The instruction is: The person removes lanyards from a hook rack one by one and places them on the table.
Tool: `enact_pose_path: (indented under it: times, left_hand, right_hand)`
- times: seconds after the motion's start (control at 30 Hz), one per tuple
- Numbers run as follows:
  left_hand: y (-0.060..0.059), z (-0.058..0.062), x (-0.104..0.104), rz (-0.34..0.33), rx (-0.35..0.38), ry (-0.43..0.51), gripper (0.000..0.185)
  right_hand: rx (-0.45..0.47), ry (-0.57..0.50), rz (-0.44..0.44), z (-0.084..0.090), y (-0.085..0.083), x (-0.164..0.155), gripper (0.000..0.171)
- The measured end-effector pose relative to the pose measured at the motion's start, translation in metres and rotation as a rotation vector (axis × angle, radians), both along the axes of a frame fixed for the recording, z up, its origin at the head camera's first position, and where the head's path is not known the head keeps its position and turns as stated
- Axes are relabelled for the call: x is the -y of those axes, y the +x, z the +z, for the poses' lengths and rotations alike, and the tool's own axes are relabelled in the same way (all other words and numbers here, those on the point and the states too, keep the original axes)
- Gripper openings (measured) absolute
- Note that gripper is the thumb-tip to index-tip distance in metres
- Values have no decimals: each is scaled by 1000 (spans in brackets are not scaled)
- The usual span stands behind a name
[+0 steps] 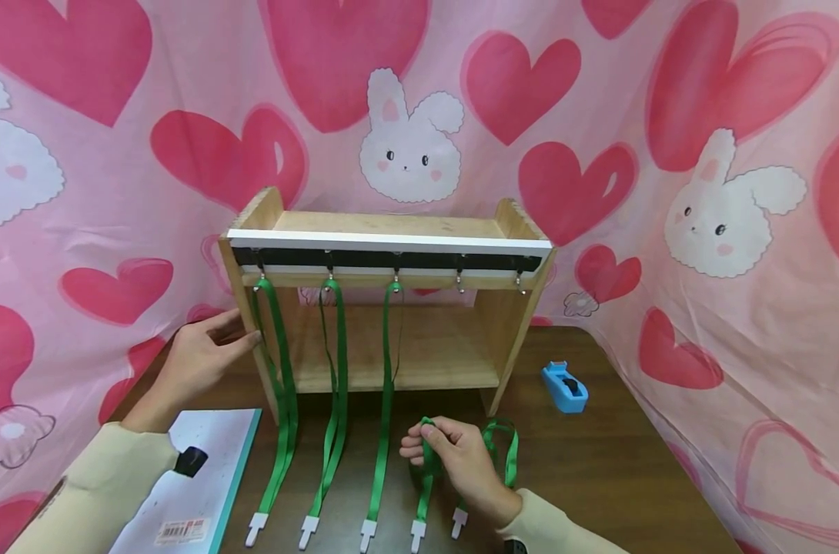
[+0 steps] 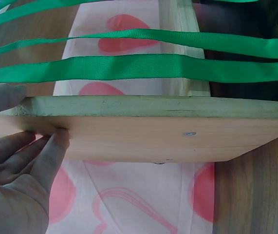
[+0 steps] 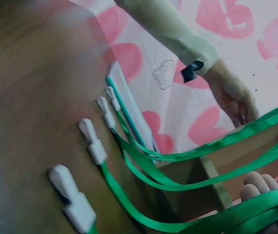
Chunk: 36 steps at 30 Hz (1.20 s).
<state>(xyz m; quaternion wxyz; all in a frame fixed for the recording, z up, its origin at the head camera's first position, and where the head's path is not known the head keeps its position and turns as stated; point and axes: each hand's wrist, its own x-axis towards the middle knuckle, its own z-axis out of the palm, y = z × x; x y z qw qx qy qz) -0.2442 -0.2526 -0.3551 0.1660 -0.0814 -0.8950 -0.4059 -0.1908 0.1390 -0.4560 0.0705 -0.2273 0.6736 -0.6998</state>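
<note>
My left hand (image 1: 201, 358) grips the left side panel of a wooden shelf (image 1: 392, 346), thumb at its front edge and fingers on the outer face. With curled fingers, my right hand (image 1: 461, 458) holds a green lanyard (image 1: 425, 496) whose white clip (image 1: 417, 535) lies on the table. Three more green lanyards, the leftmost being this lanyard (image 1: 285, 400), hang from hooks on the shelf's front rail (image 1: 392, 260). Beyond the right hand a further green lanyard (image 1: 512, 458) rests on the table. The rail's two right-hand hooks, including this hook (image 1: 460, 283), hold nothing.
A white pad with a teal edge (image 1: 242, 469) lies on the brown table (image 1: 600, 477) at the left, under the left forearm. A blue tape dispenser (image 1: 565, 388) sits right of the shelf. Pink cloth with hearts (image 1: 523, 85) surrounds the table.
</note>
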Motion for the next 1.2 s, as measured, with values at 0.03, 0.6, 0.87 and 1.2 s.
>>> enact_pose_path:
  times: [0.03,0.6,0.87,1.2]
  left_hand:
    - [0,0,0,1,0,0,61]
    - [0,1,0,-11,5,9,62]
    - [-3,-2,0,-5,-34,0,60]
    - [-2,0,0,-11,-42,7,59]
  right_hand:
    - [8,3,1,-2,0,1,42]
    - [209,46,-162,-33,-20,4,41]
    - [272,69,-210,-44,-29,2,41]
    - [318,63,-244,-53,-30,0,42]
